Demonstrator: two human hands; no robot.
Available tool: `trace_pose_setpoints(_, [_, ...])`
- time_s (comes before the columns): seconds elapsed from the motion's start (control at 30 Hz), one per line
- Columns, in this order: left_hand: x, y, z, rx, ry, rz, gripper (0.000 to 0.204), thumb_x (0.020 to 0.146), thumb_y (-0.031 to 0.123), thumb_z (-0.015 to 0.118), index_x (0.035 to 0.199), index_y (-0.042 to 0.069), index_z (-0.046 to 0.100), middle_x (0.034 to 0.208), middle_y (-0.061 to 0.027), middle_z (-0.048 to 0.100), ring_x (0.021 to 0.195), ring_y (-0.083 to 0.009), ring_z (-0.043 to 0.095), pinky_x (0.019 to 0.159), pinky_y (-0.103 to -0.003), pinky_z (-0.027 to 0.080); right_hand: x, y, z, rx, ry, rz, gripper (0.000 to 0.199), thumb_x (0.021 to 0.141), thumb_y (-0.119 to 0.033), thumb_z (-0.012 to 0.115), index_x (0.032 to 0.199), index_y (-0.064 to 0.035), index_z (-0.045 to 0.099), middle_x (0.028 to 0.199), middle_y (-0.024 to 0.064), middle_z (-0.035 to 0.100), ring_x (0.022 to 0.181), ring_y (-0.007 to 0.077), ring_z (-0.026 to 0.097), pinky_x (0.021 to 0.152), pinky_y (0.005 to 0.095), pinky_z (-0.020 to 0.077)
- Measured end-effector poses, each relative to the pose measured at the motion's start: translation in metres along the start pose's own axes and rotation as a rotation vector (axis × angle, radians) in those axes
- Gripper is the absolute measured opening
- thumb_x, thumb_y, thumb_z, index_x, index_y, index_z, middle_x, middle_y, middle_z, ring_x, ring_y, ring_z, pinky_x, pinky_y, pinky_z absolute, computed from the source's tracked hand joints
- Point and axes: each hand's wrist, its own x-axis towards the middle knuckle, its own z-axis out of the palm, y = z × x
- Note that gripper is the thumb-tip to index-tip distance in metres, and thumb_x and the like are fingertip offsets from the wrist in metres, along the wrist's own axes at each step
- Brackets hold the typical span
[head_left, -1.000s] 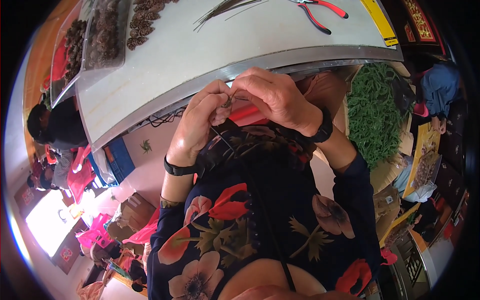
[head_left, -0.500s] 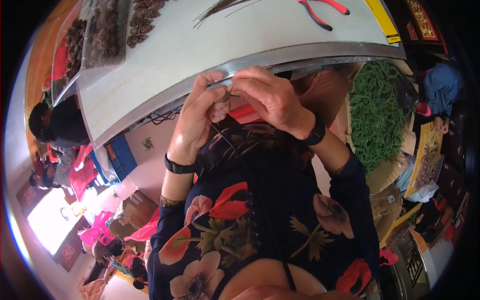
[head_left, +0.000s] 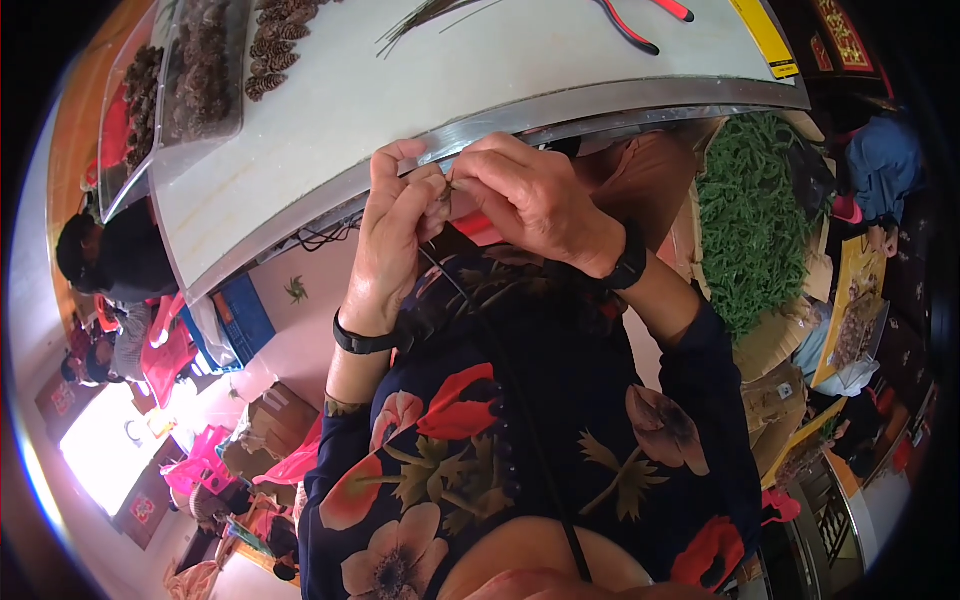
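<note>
At frame centre, just below the white table's edge (head_left: 330, 190), we pinch a small dark stem piece (head_left: 449, 189) between left hand (head_left: 392, 240) and right hand (head_left: 535, 205), fingertips clamped together on it, seemingly to steady it; red-handled pliers (head_left: 640, 22) lie unused upper right.

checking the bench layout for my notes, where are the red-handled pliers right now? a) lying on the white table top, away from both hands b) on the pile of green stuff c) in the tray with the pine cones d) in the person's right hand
a: the red-handled pliers lie on the white table near its far edge, while the left hand and right hand pinch a small piece together at the near edge.
</note>
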Motion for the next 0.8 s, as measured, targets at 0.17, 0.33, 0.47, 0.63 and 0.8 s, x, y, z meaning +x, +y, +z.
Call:
trace_pose_setpoints(0.17, [0.001, 0.008, 0.005, 0.045, -0.015, -0.051, 0.024, 0.092, 0.007, 0.043, 0.116, 0.004, 0.042, 0.075, 0.0017, 0.042, 0.065, -0.0068, 0.034, 0.056, -0.021, 0.028, 0.003, 0.002, -0.007, -0.008, 0.006, -0.038, 0.019, 0.080, 0.009, 0.059, 0.096, -0.0004, 0.059, 0.089, 0.0106, 0.061, 0.075, 0.0266, 0.064, 0.063, 0.0313, 0.0516])
trace_pose_setpoints(0.33, [0.006, 0.006, -0.004, 0.144, -0.151, -0.132, 0.014, 0.093, 0.012, 0.042, 0.101, 0.003, 0.049, 0.073, 0.0034, 0.038, 0.064, -0.0054, 0.033, 0.055, -0.020, 0.026, 0.004, 0.003, -0.009, -0.004, -0.046, -0.010, 0.021, 0.079, 0.011, 0.058, 0.096, -0.0006, 0.058, 0.088, 0.0109, 0.061, 0.076, 0.0269, 0.064, 0.063, 0.0316, 0.0516])
trace_pose_setpoints(0.47, [0.006, 0.006, -0.002, 0.051, -0.165, -0.176, 0.009, 0.093, 0.010, 0.042, 0.093, 0.005, 0.050, 0.072, 0.0052, 0.036, 0.063, -0.0038, 0.032, 0.054, -0.019, 0.025, 0.002, 0.002, -0.007, 0.012, -0.025, 0.010, 0.023, 0.078, 0.013, 0.058, 0.096, -0.0007, 0.058, 0.089, 0.0109, 0.060, 0.076, 0.0264, 0.064, 0.064, 0.0314, 0.0516])
trace_pose_setpoints(0.63, [0.008, 0.001, -0.006, -0.021, -0.155, -0.182, 0.008, 0.092, 0.009, 0.043, 0.097, 0.004, 0.048, 0.071, 0.0052, 0.035, 0.062, -0.0042, 0.031, 0.054, -0.020, 0.025, -0.004, 0.001, 0.002, 0.034, 0.073, 0.023, 0.024, 0.077, 0.013, 0.059, 0.096, -0.0013, 0.059, 0.090, 0.0106, 0.060, 0.076, 0.0254, 0.063, 0.063, 0.0311, 0.0513])
trace_pose_setpoints(0.8, [0.003, 0.006, 0.004, 0.036, -0.052, -0.082, 0.023, 0.091, 0.010, 0.044, 0.113, 0.004, 0.045, 0.076, 0.0011, 0.042, 0.065, -0.0074, 0.034, 0.057, -0.021, 0.028, -0.005, -0.002, 0.002, 0.015, 0.109, 0.013, 0.021, 0.078, 0.011, 0.061, 0.095, -0.0019, 0.060, 0.088, 0.0101, 0.060, 0.074, 0.0252, 0.063, 0.063, 0.0307, 0.0512])
